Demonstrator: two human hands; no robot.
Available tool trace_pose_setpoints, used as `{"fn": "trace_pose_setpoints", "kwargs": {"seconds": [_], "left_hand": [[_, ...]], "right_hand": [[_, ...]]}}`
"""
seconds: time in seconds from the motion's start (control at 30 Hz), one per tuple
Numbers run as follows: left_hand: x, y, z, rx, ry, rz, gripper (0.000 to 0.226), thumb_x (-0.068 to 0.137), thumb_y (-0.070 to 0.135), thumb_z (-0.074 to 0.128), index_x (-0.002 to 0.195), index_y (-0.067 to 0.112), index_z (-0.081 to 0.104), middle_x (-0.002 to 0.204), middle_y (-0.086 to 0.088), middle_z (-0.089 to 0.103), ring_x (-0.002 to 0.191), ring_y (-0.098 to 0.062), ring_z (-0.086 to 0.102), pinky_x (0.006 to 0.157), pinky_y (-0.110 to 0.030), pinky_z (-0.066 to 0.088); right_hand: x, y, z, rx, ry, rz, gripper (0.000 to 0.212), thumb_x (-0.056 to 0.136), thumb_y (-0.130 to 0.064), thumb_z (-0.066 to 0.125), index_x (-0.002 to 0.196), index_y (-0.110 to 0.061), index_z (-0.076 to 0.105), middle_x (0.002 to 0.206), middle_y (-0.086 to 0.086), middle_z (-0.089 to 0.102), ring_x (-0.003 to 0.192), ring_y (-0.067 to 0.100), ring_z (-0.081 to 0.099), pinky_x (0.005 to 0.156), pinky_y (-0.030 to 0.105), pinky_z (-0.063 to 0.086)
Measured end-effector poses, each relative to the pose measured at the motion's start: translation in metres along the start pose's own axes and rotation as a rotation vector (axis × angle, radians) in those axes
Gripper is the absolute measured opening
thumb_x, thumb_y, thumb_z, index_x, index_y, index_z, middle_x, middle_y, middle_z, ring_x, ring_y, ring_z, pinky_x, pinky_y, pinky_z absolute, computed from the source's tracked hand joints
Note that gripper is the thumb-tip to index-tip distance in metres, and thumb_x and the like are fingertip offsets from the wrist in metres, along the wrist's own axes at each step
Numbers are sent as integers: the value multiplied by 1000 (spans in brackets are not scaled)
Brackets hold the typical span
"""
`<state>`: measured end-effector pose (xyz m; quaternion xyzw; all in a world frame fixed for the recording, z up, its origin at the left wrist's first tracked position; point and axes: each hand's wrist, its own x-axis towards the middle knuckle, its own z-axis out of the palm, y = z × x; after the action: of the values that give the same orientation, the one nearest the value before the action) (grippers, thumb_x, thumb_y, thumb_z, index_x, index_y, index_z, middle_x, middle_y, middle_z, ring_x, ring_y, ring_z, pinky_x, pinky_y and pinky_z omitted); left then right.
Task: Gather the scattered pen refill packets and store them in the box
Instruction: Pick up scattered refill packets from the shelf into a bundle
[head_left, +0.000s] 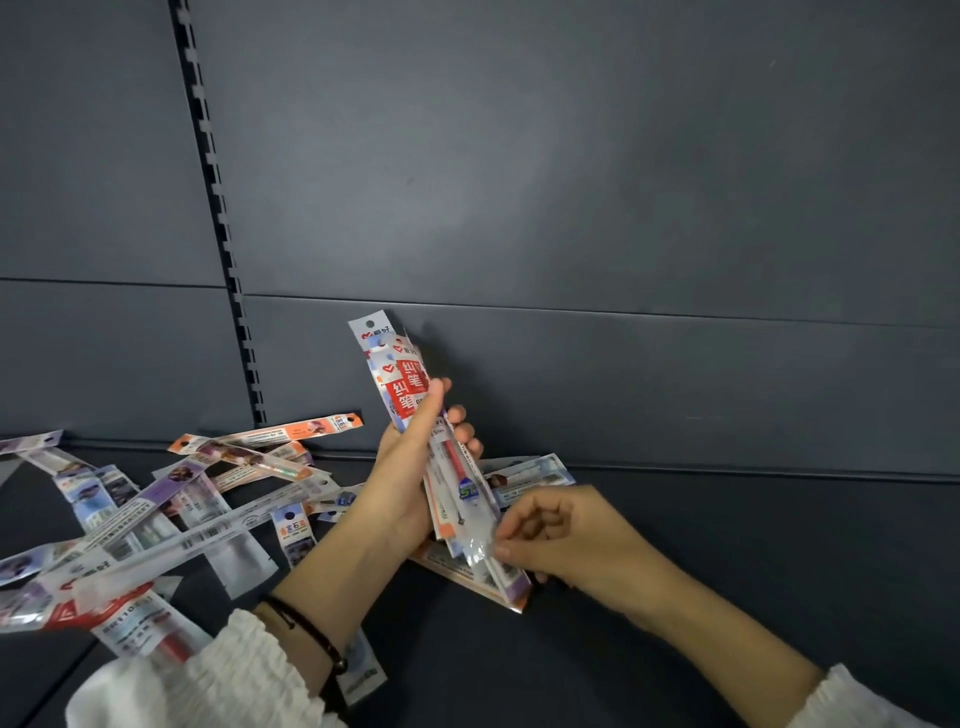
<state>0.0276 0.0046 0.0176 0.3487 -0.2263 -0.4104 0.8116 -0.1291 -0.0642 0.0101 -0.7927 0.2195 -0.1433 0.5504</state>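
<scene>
A dark grey shelf back panel fills everything above and beyond the fingers, with a slotted upright strip running down it to the left of them. Below, the dark shelf surface lies bare to the right of the right hand, open all the way to the frame edge; directly beneath both wrists it is also mostly bare.

Left of the left fingers, a loose heap of scattered pen refill packets overlaps in many directions, reaching the left edge of the view and back to the panel's foot. A few more packets lie flat behind the hands.

The left hand is closed around a gathered bundle of packets, thumb across the front, fingers curled behind; the bundle stands nearly upright, its top ends clear above the fingertips and its lower ends sticking out below the palm.

The right hand has its fingers curled narrow, the tips pinching the bundle's clear lower end. No box is in view.
</scene>
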Motion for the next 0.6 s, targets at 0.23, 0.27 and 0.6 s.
{"fn": "trace_pose_setpoints", "kwargs": {"seconds": [0.23, 0.27, 0.6], "left_hand": [[-2, 3, 8, -4, -37, 156, 18, 83, 19, 65, 99, 19, 59, 67, 3, 50, 53, -7, 47, 56, -22, 46], [-2, 10, 9, 40, -28, 227, 12, 87, 17, 63, 98, 18, 58, 65, 4, 47, 52, -6, 44, 53, -20, 44], [-9, -8, -7, 712, -3, 305, 19, 82, 11, 71, 96, 19, 60, 62, 3, 61, 55, -12, 59, 61, -26, 54]], "right_hand": [[4, 6, 4, 66, 69, -52, 12, 80, -7, 73, 84, -4, 63, 70, 1, 69, 59, 9, 63, 49, 19, 46], [3, 5, 3, 79, 88, -60, 12, 81, -6, 72, 82, -5, 60, 68, 0, 67, 56, 7, 62, 48, 19, 46], [17, 31, -17, -392, 336, -170, 16, 83, -14, 70, 88, -26, 61, 88, -9, 63, 78, 4, 59, 66, 11, 47]]}}
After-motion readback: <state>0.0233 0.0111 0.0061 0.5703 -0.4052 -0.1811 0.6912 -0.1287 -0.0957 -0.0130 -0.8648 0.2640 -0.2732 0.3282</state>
